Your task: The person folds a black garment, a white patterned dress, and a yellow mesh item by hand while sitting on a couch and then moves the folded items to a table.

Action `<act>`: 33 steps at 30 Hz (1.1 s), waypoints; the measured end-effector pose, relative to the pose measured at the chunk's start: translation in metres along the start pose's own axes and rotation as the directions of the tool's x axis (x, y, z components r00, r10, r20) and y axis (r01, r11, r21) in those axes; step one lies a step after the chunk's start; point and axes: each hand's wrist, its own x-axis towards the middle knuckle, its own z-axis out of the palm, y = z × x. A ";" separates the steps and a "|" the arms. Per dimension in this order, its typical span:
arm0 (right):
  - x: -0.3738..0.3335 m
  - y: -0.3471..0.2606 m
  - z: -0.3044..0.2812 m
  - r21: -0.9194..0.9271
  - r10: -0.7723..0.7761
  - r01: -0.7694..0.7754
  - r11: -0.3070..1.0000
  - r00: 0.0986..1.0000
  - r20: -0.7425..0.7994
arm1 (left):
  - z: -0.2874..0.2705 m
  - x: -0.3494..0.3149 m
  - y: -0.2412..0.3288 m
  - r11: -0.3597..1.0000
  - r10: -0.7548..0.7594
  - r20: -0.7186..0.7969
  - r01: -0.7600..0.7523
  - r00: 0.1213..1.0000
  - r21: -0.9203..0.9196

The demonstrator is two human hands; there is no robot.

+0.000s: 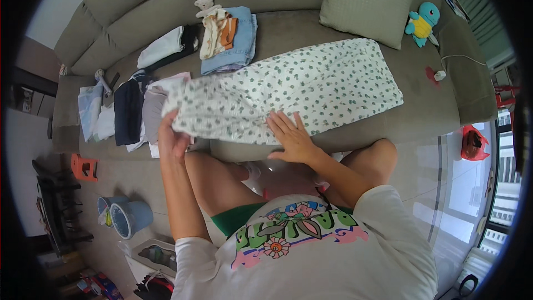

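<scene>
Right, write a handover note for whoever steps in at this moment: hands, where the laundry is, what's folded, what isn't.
Left hand: fingers closed on the left end of the white cloth with small green print.
Right hand: open, flat on the cloth's near edge.
The cloth lies spread along the grey-green sofa seat.
Done: folded piles sit to the left, among them a blue denim stack, a white and black pile and dark and grey pieces.
Left: the printed cloth is still mostly unfolded.
</scene>
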 end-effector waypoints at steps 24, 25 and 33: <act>-0.025 -0.038 0.014 0.298 0.301 -0.268 0.916 0.951 -0.071 | 0.094 0.146 -0.163 0.650 -0.067 -0.039 0.073 0.997 0.756; -0.026 -0.046 0.017 0.348 0.259 -0.212 0.913 0.961 -0.095 | 0.093 0.142 -0.157 0.707 -0.056 -0.104 0.113 0.993 0.698; -0.015 -0.074 -0.057 0.637 0.031 -0.235 0.734 0.949 0.314 | 0.026 0.106 -0.130 0.820 0.099 -0.159 0.010 0.982 0.572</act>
